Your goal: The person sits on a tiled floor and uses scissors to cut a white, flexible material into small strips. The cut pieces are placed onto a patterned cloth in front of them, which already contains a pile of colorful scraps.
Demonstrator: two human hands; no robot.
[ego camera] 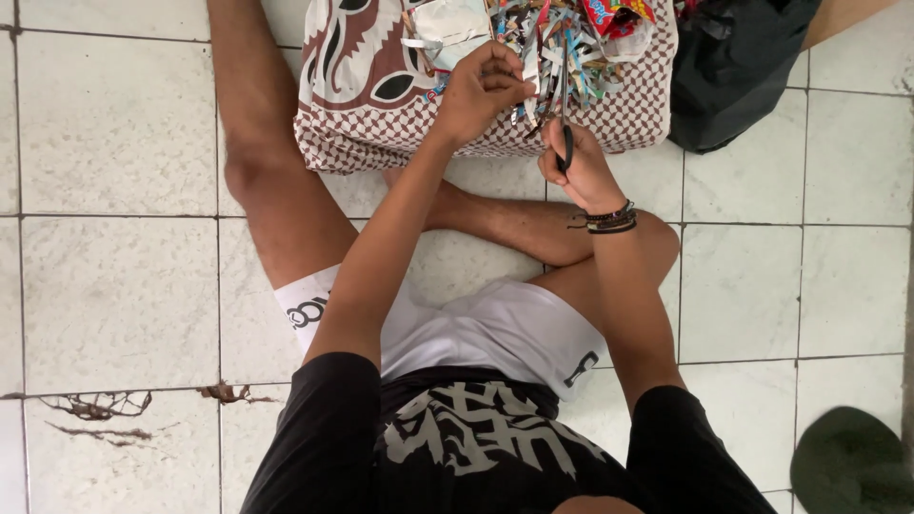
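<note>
I look down on a floor [114, 124] of white marbled tiles, cracked at lower left. A brown patterned bag [381, 105] lies open ahead, stuffed with colourful foil strips [562, 48]; a black bag [733, 67] sits just beside it. My left hand [481, 90] pinches the strips, grip closed; my right hand [581, 171] is closed around black-handled scissors [566, 143].

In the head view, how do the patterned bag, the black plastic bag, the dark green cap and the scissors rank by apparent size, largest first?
1. patterned bag, cut off by the top edge
2. black plastic bag, also cut off
3. dark green cap, partly out of frame
4. scissors, mostly hidden in the right hand

Cropping makes places 2 and 3 unsure.
</note>
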